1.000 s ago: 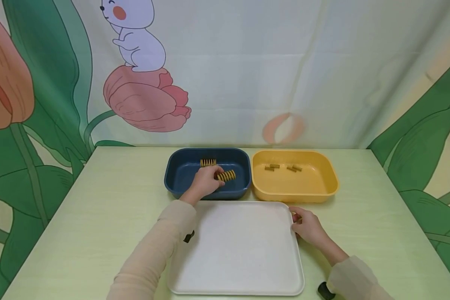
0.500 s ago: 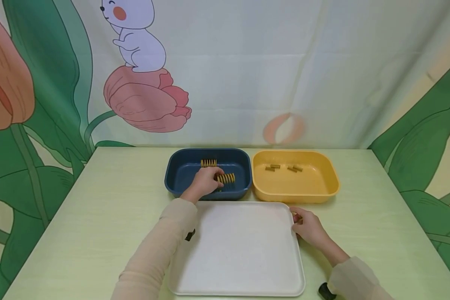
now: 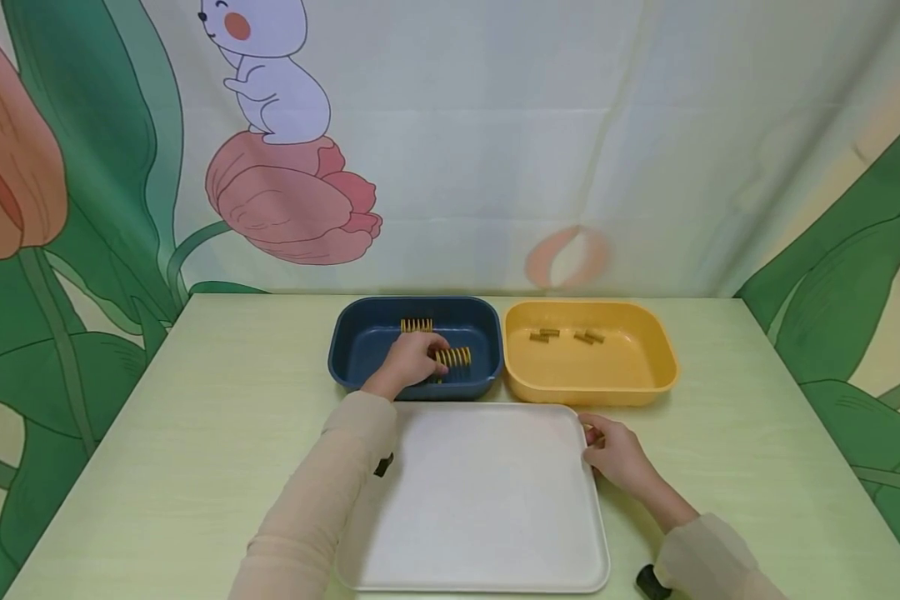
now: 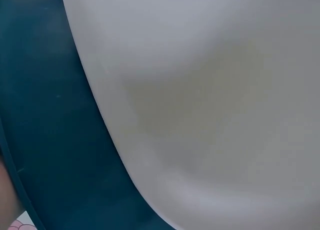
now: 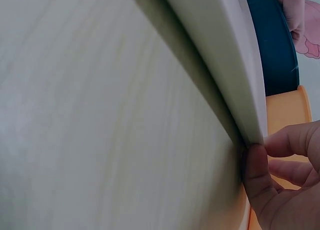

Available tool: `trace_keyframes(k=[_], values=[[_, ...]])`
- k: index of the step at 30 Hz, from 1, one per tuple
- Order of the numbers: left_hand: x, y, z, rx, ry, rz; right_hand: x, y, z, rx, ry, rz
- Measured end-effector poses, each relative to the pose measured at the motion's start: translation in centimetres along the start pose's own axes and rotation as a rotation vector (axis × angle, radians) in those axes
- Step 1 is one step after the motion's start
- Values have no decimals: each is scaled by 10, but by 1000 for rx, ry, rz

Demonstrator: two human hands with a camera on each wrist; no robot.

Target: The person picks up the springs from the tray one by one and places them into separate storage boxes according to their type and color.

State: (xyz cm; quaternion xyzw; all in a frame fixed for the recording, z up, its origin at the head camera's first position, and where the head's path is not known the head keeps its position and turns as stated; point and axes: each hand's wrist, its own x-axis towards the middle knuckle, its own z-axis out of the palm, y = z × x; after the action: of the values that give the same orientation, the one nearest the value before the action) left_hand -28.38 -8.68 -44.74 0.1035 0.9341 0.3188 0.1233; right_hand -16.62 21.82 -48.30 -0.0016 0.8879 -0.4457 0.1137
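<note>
In the head view my left hand (image 3: 412, 360) reaches into the dark blue bin (image 3: 363, 387), its fingers curled at the left end of a gold coil spring (image 3: 453, 357). That end is partly hidden by the fingertips. A second coil spring (image 3: 417, 325) lies behind the hand in the same bin. My right hand (image 3: 618, 454) holds the white tray (image 3: 480, 500) by its right edge, near the far corner. Its thumb and fingers pinch the tray rim (image 5: 240, 84) in the right wrist view. Only a sliver of the left hand (image 4: 6, 200) shows in the left wrist view.
A yellow bin (image 3: 585, 375) stands against the blue bin's right side, with several small springs (image 3: 588, 337) in it. Both bins sit just beyond the tray on a pale green table (image 3: 195, 467). A printed curtain (image 3: 457, 167) hangs behind the table.
The spring at my left fingertips has gone from tilted to nearly level and sits slightly lower in the blue bin. My right hand and the tray have stayed in place.
</note>
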Motion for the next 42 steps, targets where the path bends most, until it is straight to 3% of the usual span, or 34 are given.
trace_keyframes(k=[15,29,42], values=[[6,3,3,51,-57,41,1,3,0,-6,3,-9],[6,8,6,42,-98,20,2,5,0,3,2,-11],[7,7,6,21,-80,-29,1,4,0,7,8,-10]])
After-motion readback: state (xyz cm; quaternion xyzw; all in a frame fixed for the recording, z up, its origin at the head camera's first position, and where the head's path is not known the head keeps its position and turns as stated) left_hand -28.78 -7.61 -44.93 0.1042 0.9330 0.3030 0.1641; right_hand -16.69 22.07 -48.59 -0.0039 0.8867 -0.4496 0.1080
